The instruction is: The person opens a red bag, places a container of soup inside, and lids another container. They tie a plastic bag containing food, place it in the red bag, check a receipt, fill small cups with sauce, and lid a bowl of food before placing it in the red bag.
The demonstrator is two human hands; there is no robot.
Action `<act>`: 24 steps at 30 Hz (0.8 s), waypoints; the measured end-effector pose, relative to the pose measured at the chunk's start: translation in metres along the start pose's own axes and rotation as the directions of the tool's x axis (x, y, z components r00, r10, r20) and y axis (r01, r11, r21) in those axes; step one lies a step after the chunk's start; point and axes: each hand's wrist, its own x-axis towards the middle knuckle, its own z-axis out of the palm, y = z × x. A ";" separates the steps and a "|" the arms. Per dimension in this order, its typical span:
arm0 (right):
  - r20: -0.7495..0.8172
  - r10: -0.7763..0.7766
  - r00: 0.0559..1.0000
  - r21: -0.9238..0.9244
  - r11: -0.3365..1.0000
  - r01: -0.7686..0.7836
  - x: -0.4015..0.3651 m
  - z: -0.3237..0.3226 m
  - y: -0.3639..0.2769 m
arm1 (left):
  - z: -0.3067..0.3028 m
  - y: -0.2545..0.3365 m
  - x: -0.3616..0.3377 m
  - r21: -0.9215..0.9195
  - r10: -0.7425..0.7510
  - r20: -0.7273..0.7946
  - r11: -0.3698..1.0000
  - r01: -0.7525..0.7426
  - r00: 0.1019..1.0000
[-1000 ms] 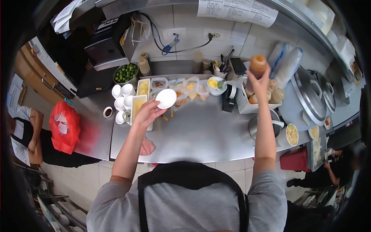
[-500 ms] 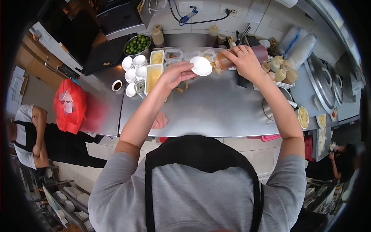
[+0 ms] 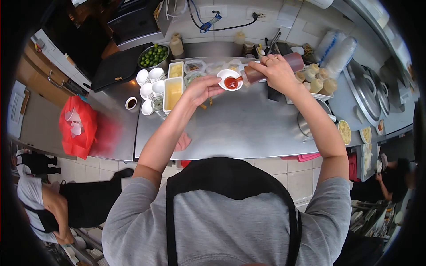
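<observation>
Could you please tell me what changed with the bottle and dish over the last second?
The right hand swung the sauce bottle down from overhead and tipped it to the small white dish in the left hand; red sauce now lies in it. Both grips stayed.

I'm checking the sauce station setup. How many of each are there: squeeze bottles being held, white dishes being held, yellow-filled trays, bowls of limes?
Squeeze bottle, held: 1
White dish, held: 1
Yellow-filled trays: 2
Bowl of limes: 1
Total: 5

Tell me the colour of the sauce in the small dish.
Red sauce; the head view shows it.
</observation>
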 end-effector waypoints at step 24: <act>-0.223 0.820 0.527 0.440 0.567 -0.696 -0.081 0.096 0.188 | -0.163 0.057 -0.090 -0.018 0.272 -0.476 0.948 -0.318 0.837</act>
